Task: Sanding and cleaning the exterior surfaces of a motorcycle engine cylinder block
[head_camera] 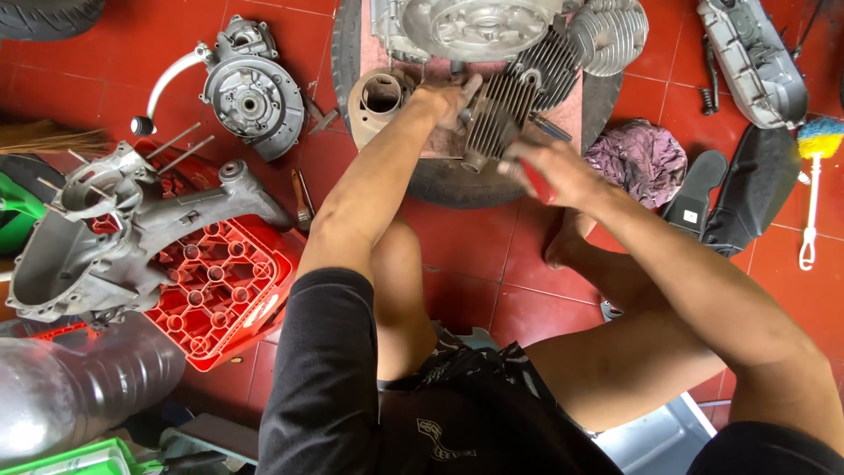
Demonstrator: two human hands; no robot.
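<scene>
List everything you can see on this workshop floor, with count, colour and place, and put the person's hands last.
Finned engine cylinder: one, dark grey, on the tyre at top centre.
Tyre: one, black, lying flat at top centre.
Crankcase half: one, grey, on the crate at left.
Plastic crate: one, red, at lower left.
Kick-starter cover: one, grey, at upper left.
Cylinder sleeve: one, tan, on the tyre's left side.
Rag: one, purple, right of the tyre.
Side cover: one, grey, at top right.
Brush: one, white handle with blue and yellow head, at far right.
Left hand: on the finned cylinder.
Right hand: fingers closed on a small red object.
</scene>
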